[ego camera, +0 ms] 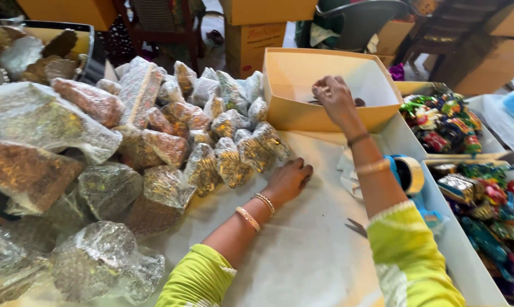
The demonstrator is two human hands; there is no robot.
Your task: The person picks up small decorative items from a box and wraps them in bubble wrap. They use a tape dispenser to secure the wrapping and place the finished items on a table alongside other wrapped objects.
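Two hands | left hand (pixel 288 179) flat, open on table | right hand (pixel 332 95) pinched closed inside shallow tan box (pixel 291 111)

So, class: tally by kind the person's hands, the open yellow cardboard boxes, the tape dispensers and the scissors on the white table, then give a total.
Hands: 2, the left hand and the right hand
Open yellow cardboard box: 1
Blue tape dispenser with tan roll: 1
Metal scissors, partly hidden: 1
Total: 5

Count: one yellow box (pixel 302 111), one tape dispenser (pixel 407 173), one pair of scissors (pixel 356 227). Two white trays (pixel 438 227) of coloured wrapped items. Clear packets (pixel 166 148): too many, overlapping, to count exactly.
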